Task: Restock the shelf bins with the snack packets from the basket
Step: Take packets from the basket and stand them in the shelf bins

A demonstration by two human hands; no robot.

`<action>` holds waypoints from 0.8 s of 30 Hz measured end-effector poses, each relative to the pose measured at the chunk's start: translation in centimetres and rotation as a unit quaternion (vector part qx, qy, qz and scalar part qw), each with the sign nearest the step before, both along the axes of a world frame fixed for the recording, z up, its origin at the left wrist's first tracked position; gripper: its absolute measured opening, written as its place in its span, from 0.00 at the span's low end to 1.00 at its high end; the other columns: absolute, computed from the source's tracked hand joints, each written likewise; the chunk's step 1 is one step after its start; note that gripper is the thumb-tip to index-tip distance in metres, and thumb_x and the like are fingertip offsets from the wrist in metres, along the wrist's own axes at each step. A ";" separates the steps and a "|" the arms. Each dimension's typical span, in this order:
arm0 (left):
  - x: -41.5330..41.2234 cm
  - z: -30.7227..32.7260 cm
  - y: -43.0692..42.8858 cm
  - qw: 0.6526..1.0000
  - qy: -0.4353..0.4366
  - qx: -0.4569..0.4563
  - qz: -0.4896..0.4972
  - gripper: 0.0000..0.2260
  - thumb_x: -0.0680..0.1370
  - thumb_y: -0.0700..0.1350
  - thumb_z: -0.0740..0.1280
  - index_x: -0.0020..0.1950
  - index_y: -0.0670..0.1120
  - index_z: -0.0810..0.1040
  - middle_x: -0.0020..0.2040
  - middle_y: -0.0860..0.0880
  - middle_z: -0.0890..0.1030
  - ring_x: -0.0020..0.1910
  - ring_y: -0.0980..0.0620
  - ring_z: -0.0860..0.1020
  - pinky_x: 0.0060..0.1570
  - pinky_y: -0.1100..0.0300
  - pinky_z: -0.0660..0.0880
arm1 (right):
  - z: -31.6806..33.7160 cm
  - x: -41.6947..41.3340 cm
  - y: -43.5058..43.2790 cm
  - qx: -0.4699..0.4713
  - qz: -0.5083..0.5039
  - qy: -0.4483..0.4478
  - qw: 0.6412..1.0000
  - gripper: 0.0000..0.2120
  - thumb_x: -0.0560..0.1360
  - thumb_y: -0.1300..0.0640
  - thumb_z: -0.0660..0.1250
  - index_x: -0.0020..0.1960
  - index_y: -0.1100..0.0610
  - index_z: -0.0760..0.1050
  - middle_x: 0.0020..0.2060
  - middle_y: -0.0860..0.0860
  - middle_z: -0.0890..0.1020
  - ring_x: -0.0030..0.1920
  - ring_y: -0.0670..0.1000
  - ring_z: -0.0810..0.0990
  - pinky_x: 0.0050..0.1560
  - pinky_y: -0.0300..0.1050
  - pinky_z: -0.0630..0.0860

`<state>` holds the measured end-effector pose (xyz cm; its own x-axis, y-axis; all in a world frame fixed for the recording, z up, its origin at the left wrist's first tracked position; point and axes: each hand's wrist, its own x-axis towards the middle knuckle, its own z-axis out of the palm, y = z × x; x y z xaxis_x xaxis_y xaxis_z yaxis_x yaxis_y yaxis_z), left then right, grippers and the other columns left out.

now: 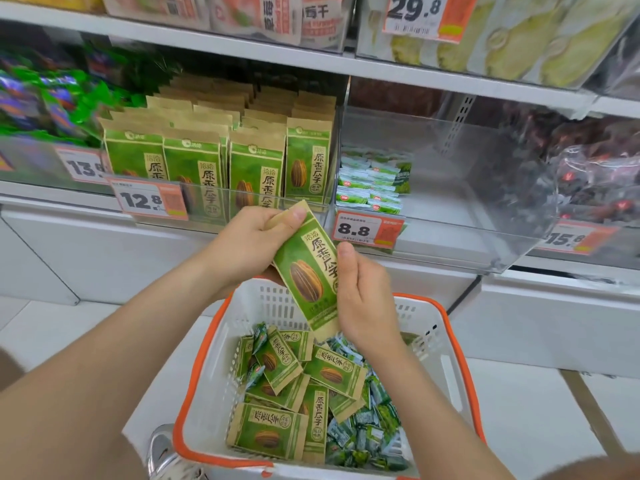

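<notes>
Seed packet (308,271) held above basket (214,368), just below 12.8 bin (242,202). Left hand (256,237) pinches top edge; right hand (363,299) fingers curl round lower side, likely squaring it to stand with upright rows. Bin nearly full; clear front lip in way. Small green sachets (374,431) in basket probably suit 8.8 bin (450,230).
</notes>
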<state>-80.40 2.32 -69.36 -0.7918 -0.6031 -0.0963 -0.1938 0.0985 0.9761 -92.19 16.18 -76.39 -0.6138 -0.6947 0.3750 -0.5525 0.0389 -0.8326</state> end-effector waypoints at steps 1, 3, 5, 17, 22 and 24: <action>0.0 0.1 0.0 1.000 0.007 0.001 0.004 0.21 0.86 0.55 0.61 0.52 0.38 0.81 0.43 0.39 0.87 0.39 0.42 0.87 0.33 0.51 0.83 | -0.2 0.2 0.0 -0.004 -0.013 0.034 0.999 0.25 0.87 0.42 0.50 0.40 0.54 0.73 0.30 0.49 0.77 0.31 0.52 0.75 0.31 0.56 0.71; 0.2 0.2 0.0 1.000 0.010 -0.020 0.002 0.21 0.86 0.55 0.60 0.51 0.38 0.81 0.41 0.40 0.87 0.37 0.44 0.87 0.30 0.55 0.81 | -0.3 0.6 0.0 -0.002 -0.015 0.051 0.999 0.21 0.87 0.43 0.50 0.44 0.51 0.73 0.31 0.47 0.76 0.32 0.49 0.74 0.33 0.55 0.71; 0.2 0.4 -0.1 0.999 0.017 -0.048 -0.001 0.22 0.86 0.55 0.61 0.50 0.36 0.81 0.40 0.40 0.87 0.35 0.45 0.86 0.29 0.56 0.80 | 0.2 0.8 0.2 0.013 -0.003 0.058 0.998 0.19 0.87 0.44 0.50 0.45 0.49 0.73 0.31 0.45 0.76 0.32 0.47 0.74 0.33 0.53 0.70; -0.2 2.2 -1.9 0.897 0.170 -0.359 0.193 0.14 0.86 0.54 0.64 0.47 0.51 0.83 0.38 0.54 0.83 0.38 0.53 0.82 0.39 0.46 0.78 | 6.7 -0.5 -1.2 -0.070 -0.016 -0.040 0.997 0.08 0.78 0.55 0.75 0.54 0.54 0.78 0.37 0.47 0.87 0.39 0.47 0.85 0.46 0.53 0.81; 0.0 2.0 -4.0 0.840 0.106 -0.462 0.264 0.08 0.85 0.46 0.63 0.51 0.47 0.82 0.47 0.52 0.81 0.47 0.51 0.78 0.50 0.52 0.74 | 10.1 -1.4 -2.8 -0.194 -0.080 0.018 0.978 0.08 0.81 0.60 0.71 0.56 0.58 0.73 0.46 0.47 0.86 0.47 0.46 0.86 0.46 0.52 0.83; -0.2 1.7 -4.3 0.834 0.070 -0.498 0.228 0.05 0.81 0.44 0.66 0.51 0.49 0.81 0.49 0.52 0.81 0.51 0.48 0.77 0.53 0.52 0.72 | 11.2 -2.3 -3.9 -0.196 -0.090 0.081 0.973 0.09 0.81 0.61 0.70 0.57 0.59 0.71 0.47 0.46 0.86 0.48 0.46 0.86 0.45 0.54 0.82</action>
<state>-80.55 -2.00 -67.71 -0.4197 -0.5697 0.7066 -0.3238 0.8213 0.4698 -94.53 12.30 -65.19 -0.6233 -0.3655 0.6913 -0.6912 -0.1560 -0.7056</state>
